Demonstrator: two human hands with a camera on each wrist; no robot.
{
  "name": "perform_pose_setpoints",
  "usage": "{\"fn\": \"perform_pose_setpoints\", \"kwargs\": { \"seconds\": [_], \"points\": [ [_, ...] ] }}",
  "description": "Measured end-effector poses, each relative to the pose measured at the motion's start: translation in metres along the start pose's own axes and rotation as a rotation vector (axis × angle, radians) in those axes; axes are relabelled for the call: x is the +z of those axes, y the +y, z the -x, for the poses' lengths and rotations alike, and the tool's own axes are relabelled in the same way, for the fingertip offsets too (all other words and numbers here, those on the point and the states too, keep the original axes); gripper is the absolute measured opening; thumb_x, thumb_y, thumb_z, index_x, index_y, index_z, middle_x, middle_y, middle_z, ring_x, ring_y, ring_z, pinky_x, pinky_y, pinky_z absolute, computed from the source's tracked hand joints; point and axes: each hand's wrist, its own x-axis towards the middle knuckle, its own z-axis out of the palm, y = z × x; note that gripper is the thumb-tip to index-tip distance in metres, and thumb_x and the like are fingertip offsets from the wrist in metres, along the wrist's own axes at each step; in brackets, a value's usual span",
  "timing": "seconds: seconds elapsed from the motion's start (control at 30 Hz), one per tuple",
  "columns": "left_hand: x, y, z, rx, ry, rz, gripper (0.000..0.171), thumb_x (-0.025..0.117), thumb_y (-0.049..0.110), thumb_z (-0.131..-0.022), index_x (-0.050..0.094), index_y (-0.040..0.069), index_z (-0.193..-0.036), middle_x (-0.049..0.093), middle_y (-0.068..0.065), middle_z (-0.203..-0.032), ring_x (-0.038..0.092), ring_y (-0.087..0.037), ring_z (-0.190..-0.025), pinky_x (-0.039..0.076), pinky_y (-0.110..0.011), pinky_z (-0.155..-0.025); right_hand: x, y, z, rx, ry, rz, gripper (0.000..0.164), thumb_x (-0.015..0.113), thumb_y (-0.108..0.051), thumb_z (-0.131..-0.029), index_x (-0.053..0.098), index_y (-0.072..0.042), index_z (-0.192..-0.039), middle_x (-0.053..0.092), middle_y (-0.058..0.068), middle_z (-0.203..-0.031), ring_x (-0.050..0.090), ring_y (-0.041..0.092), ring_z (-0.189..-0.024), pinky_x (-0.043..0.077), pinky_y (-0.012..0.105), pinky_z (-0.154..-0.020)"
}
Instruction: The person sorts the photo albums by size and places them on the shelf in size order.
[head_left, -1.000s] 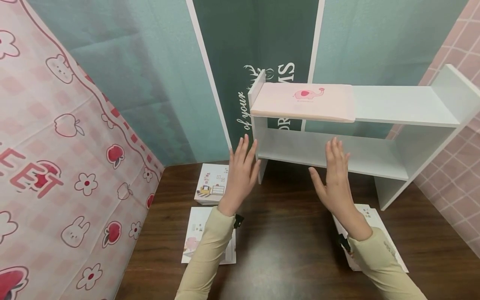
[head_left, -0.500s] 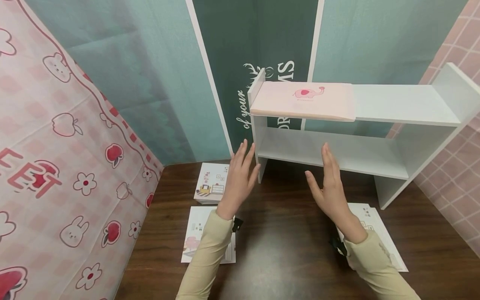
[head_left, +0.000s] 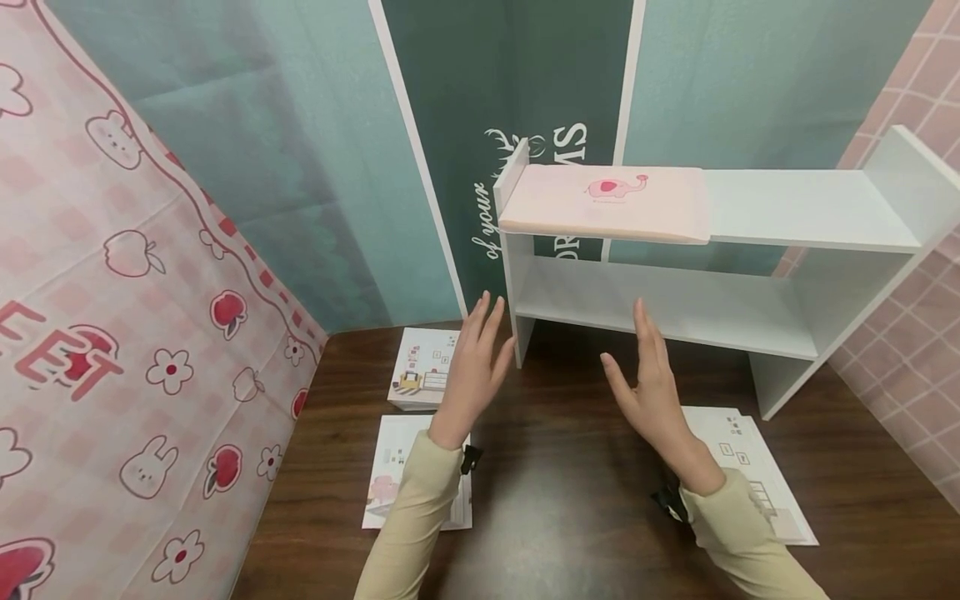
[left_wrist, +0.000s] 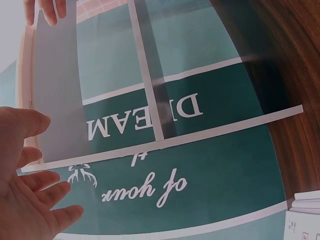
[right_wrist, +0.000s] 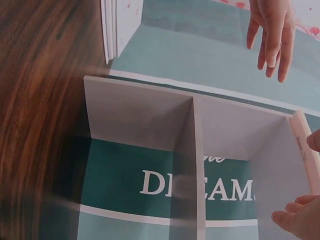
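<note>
Hands are both empty: left hand near the shelf unit's left side panel, right hand just right of the frame's middle, fingers fairly straight, thumbs spread wide, neither touching the shelf unit as far as I can see. Pink elephant slab lies flat on the top shelf, upper centre-right of the frame, against the left end; can't tell if it's a book or a pad. My worry: its front edge looks flush with the front of the shelf, maybe slightly over. If a fingertip catches that edge from below, it could tip or slide off. Shelf unit looks light and tall for its depth, so a knock on the left side panel might shift it. Second risk is the forearms. Right sleeve crosses the right stack, lower right; left sleeve crosses the near left stack, lower left of centre. Drop an elbow, or let the dark wrist mount snag, and the top sheets or covers could skate across the tabletop. Far left stack sits partly behind the left hand; a careless swing outward could clip it.
</note>
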Motion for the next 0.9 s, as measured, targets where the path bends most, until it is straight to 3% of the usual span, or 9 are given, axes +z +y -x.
{"fn": "perform_pose_setpoints", "kwargs": {
  "seconds": [0.2,0.47,0.67,0.9],
  "points": [
    [-0.001,-0.001,0.005,-0.009,-0.003,0.012,0.058,0.056,0.022,-0.093,0.032,0.009,-0.144,0.027,-0.012,-0.150,0.026,-0.023,-0.138,0.029,-0.038,-0.110,0.004,-0.001,0.006,0.016,-0.013,-0.015,0.072,0.059,-0.013,-0.090,0.017,-0.005,-0.148,0.020,0.016,-0.152,0.020,0.030,-0.139,0.024,0.051,-0.109],
    [-0.003,-0.001,0.010,-0.031,-0.027,0.019,0.058,0.055,0.023,-0.094,0.030,0.010,-0.145,0.027,-0.012,-0.150,0.026,-0.024,-0.138,0.026,-0.038,-0.111,0.009,0.001,0.010,0.020,-0.014,-0.011,0.069,0.055,-0.024,-0.093,0.018,-0.005,-0.148,0.023,0.014,-0.151,0.024,0.030,-0.138,0.026,0.051,-0.107],
    [-0.003,-0.003,0.014,-0.041,-0.032,0.014,0.059,0.056,0.024,-0.093,0.031,0.009,-0.145,0.028,-0.012,-0.150,0.028,-0.024,-0.138,0.027,-0.038,-0.111,0.011,-0.001,0.012,0.029,-0.017,-0.022,0.072,0.061,-0.013,-0.089,0.020,-0.005,-0.147,0.025,0.016,-0.150,0.025,0.030,-0.137,0.029,0.051,-0.106],
    [-0.002,-0.004,0.017,-0.048,-0.038,0.018,0.058,0.056,0.024,-0.093,0.033,0.007,-0.144,0.030,-0.013,-0.149,0.032,-0.028,-0.135,0.031,-0.042,-0.108,0.016,-0.003,0.017,0.039,-0.030,-0.031,0.073,0.064,-0.004,-0.084,0.025,-0.004,-0.146,0.028,0.016,-0.149,0.027,0.029,-0.136,0.028,0.040,-0.109]
  ]
}}
